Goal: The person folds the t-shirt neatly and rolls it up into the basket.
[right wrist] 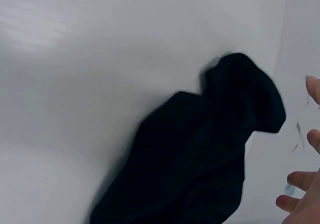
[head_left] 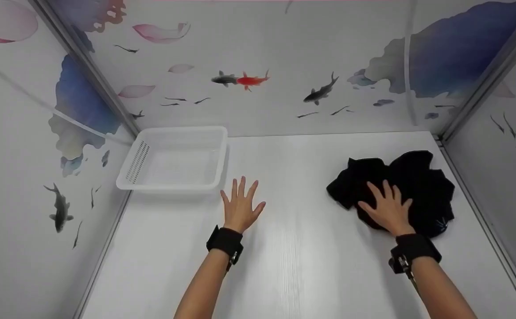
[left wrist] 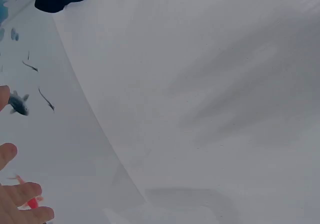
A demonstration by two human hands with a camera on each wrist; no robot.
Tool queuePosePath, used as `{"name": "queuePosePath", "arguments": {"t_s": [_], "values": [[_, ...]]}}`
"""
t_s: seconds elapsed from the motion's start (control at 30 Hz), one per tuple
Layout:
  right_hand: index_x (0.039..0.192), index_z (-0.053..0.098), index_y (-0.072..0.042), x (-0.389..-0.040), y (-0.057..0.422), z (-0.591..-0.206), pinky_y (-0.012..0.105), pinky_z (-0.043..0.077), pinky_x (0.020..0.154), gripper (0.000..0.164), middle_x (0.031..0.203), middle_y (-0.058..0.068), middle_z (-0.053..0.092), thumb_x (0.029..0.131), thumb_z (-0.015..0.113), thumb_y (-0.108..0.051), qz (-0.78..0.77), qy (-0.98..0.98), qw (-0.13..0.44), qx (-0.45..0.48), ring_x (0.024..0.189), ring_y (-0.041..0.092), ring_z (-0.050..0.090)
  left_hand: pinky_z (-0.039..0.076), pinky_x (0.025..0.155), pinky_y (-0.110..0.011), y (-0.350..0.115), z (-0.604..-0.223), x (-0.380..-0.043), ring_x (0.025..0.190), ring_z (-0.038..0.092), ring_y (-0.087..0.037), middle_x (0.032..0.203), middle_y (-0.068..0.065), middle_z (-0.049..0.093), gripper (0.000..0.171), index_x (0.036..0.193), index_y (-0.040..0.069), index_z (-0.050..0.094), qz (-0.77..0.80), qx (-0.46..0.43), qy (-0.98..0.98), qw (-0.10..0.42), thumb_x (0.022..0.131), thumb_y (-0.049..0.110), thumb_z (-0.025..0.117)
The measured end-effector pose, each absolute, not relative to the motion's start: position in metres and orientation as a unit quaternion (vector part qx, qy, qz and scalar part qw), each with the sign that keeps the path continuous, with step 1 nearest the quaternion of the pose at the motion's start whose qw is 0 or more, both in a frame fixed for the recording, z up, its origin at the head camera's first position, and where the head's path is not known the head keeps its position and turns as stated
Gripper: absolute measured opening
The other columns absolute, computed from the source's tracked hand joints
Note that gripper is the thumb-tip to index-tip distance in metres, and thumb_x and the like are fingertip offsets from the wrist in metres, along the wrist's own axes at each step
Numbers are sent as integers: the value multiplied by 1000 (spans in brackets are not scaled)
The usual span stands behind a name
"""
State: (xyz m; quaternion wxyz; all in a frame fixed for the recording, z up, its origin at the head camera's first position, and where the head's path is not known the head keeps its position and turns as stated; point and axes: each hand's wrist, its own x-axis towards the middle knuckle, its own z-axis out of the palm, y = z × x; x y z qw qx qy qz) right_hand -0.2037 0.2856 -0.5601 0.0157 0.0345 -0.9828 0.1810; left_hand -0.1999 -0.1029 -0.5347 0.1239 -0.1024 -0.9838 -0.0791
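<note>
"Where is the black cloth (head_left: 430, 190) on your side?"

"On my head feed it lies crumpled on the right part of the counter (head_left: 293, 248), near the far right corner"

"Which way does it point?"

"I'd put its long axis mostly left to right. One blunt lobe points left, another juts towards the far wall (head_left: 262, 44), and a small pale mark (head_left: 441, 224) sits by its near right edge. My right wrist feed shows it slanting from lower left to upper right, with a narrower lobe up top"

"And the left hand (head_left: 240, 210) and right hand (head_left: 390, 210)?"

"I see both hands well apart, neither clamped on anything. The right is over the cloth, fingers spread and aimed at the far wall, leaning left; I cannot tell whether any fingertip touches the fabric. The left has its fingers fanned over the counter, just beside the near right corner of the white basket (head_left: 173, 188), whose long side also runs left to right"
</note>
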Motion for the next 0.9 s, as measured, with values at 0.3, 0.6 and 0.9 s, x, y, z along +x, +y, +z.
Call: {"name": "queuePosePath", "arguments": {"t_s": [0.3, 0.6, 0.9], "values": [[142, 19, -5, -208, 352, -588, 79, -2, 80, 80, 137, 41, 7, 86, 46, -55, 245, -968, -10, -50, 121, 61, 4, 21, 94, -66, -110, -544, -196, 130, 26, -37, 140, -17, 34, 59, 135, 20, 42, -85, -90, -984, 128, 84, 47, 55], [143, 9, -3, -205, 371, -611, 80, 2, 79, 93, 136, 44, -3, 82, 46, -62, 279, -951, -72, -109, 119, 64, 0, 24, 94, -65, -121, -555, -184, 129, 29, -36, 138, -17, 37, 57, 134, 19, 44, -90, -84, -984, 127, 85, 45, 56], [141, 14, 2, -209, 368, -626, 80, 7, 78, 99, 135, 44, 3, 77, 53, -63, 273, -955, -66, -96, 117, 64, 7, 25, 94, -65, -120, -564, -187, 129, 28, -36, 138, -17, 37, 56, 134, 19, 44, -98, -82, -985, 112, 85, 44, 56]]}}
